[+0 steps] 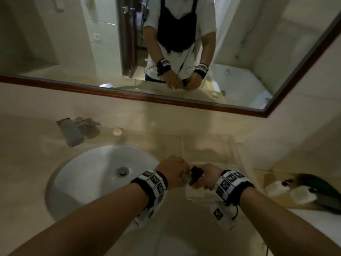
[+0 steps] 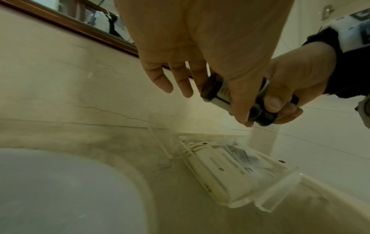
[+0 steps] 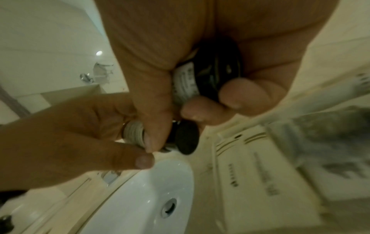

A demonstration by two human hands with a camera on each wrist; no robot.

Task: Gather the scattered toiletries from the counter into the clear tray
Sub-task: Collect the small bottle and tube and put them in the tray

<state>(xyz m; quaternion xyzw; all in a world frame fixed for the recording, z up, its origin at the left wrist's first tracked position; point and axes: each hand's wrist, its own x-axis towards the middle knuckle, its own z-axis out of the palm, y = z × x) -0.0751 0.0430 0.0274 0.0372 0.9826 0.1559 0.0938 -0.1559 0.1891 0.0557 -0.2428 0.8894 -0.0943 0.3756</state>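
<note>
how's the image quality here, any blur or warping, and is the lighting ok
Head view: dim, yellowish light, and the mirror frame bows from the wide lens. Left wrist view: the small bottle is fairly sharp, the sink soft. Right wrist view: the right hand fills the frame, and the packets are smeared.

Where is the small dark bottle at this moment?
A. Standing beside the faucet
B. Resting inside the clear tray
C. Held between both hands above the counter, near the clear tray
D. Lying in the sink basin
C: the left hand and right hand both grip the small dark bottle in the air, with the clear tray below it.
</note>
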